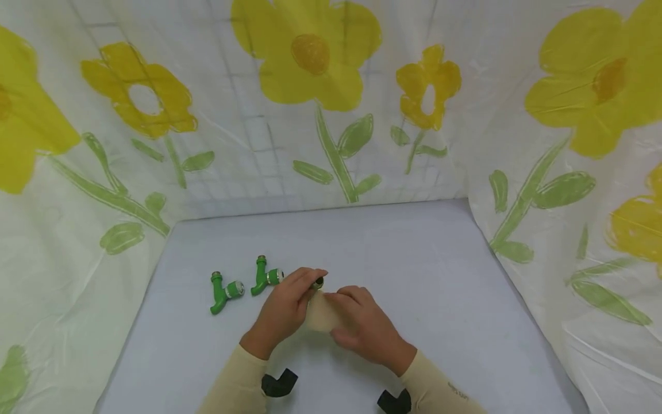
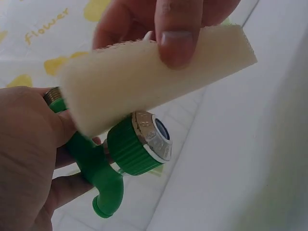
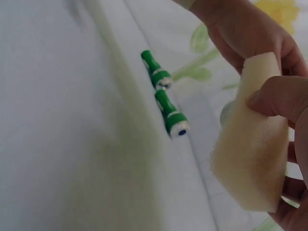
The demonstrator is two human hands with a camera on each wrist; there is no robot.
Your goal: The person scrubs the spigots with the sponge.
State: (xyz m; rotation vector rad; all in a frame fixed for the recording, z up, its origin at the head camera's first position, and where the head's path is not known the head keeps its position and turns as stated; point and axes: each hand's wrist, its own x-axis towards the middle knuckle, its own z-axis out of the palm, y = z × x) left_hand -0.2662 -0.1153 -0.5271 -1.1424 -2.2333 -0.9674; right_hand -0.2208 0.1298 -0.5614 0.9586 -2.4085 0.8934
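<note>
A green water tap (image 2: 98, 168) with a silver-capped knob is gripped by my left hand (image 1: 281, 310), whose fingers wrap its body. In the head view only its end (image 1: 318, 283) shows past the fingers. My right hand (image 1: 368, 328) pinches a thick cream sponge (image 2: 120, 82) between thumb and fingers. In the left wrist view the sponge lies across the tap's upper part, right above the knob. From the right wrist view, the sponge (image 3: 252, 144) hides most of the held tap and part of the left hand.
Two more green taps (image 1: 219, 293) (image 1: 265, 277) lie side by side on the white table (image 1: 414, 253), left of my hands. Black pieces (image 1: 279, 383) (image 1: 395, 401) sit by each sleeve. A flower-printed curtain (image 1: 217, 115) surrounds the table's back and sides.
</note>
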